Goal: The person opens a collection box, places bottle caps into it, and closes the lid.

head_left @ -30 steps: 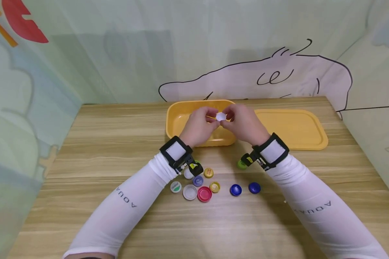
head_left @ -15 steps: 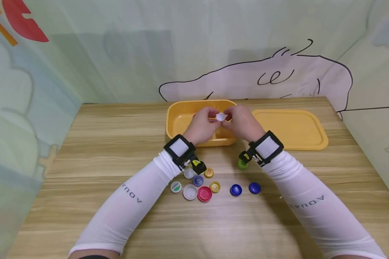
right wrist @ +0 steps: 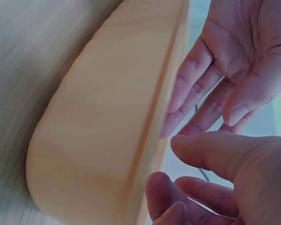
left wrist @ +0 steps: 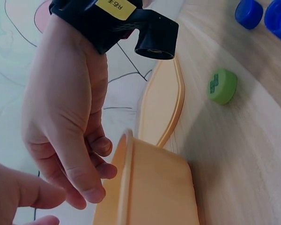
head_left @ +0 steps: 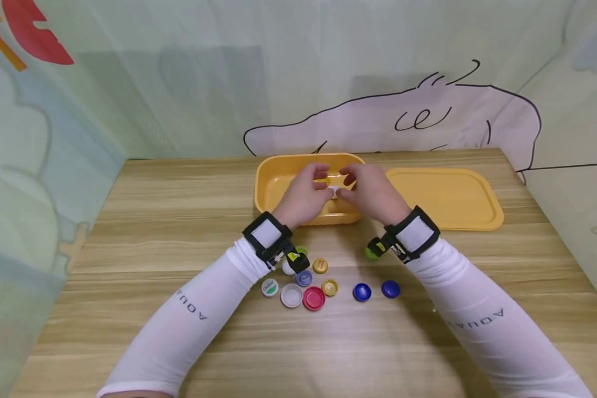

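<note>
My left hand (head_left: 304, 193) and right hand (head_left: 373, 192) hover over the yellow box (head_left: 328, 220), fingertips facing each other. A white bottle cap (head_left: 334, 189) shows low in the gap between the two thumbs, apparently inside the box; whether a thumb touches it is hard to tell. Behind it, a bit of bright yellow (head_left: 323, 181) is partly covered by the left fingers. In the right wrist view, thumb and fingers of the left hand (right wrist: 243, 65) and right hand (right wrist: 243, 173) are loosely bent, with nothing visible between them. The left wrist view shows the same beside the box wall (left wrist: 154, 187).
Right of the box lies its flat yellow lid (head_left: 445, 199). Nearer are loose caps: a red one (head_left: 314, 298), a grey-white one (head_left: 291, 296), a gold one (head_left: 320, 265), two blue ones including this cap (head_left: 391, 288), and a green one (head_left: 372, 253). A patterned curtain (head_left: 189, 99) hangs behind.
Both hands earlier pinched a white cap between them above the box. They have let it go and drawn slightly apart, and it now appears lower, inside the box.
</note>
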Available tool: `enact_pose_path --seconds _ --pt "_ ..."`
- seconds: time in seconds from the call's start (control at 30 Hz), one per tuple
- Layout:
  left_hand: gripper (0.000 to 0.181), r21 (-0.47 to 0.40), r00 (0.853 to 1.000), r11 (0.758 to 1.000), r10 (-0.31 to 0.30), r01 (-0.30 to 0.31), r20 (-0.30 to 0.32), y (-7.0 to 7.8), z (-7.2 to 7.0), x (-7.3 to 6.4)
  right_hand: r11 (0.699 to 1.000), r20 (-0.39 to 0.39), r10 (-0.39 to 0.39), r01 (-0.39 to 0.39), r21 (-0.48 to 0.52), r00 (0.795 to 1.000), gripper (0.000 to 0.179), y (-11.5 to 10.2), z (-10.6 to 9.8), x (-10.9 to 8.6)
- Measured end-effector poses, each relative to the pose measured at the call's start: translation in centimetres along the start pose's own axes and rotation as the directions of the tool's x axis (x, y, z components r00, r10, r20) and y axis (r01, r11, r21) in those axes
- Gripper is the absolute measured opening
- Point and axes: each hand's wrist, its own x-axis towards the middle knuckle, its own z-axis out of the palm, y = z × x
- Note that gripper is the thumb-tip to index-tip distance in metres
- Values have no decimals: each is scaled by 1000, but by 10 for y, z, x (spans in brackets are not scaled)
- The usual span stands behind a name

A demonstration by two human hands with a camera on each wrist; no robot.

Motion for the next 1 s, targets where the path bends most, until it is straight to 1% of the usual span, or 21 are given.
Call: enact_pose_path --seconds 0.2,0.4,0.47,0.57,0.67,0.8,0.87,1.0 --pt "44 6 996 996 89 -89 20 3 -9 -19 998 -20 -61 61 26 998 43 -10 -4 -14" --pt "42 -3 985 986 168 -168 26 5 -19 -37 994 -26 -104 105 42 994 42 -24 -6 -29" --pt "41 -7 980 981 195 -195 27 5 -22 -43 990 -21 -130 131 48 991 41 -30 -5 -33" --pt "38 13 975 975 222 -222 31 2 -29 -55 984 -8 -175 175 38 985 40 -38 -2 -38" --pt "34 50 972 971 230 -232 40 -5 -38 -67 969 10 -245 244 24 970 38 -46 4 -41" --pt "30 115 972 966 226 -232 56 -15 -50 -82 939 45 -343 343 18 938 35 -55 16 -44" --pt "28 164 975 961 214 -222 63 -21 -55 -88 931 74 -365 365 24 928 33 -60 23 -44" --pt "30 263 984 949 166 -176 60 -34 -66 -98 932 154 -360 360 29 920 34 -71 35 -43"
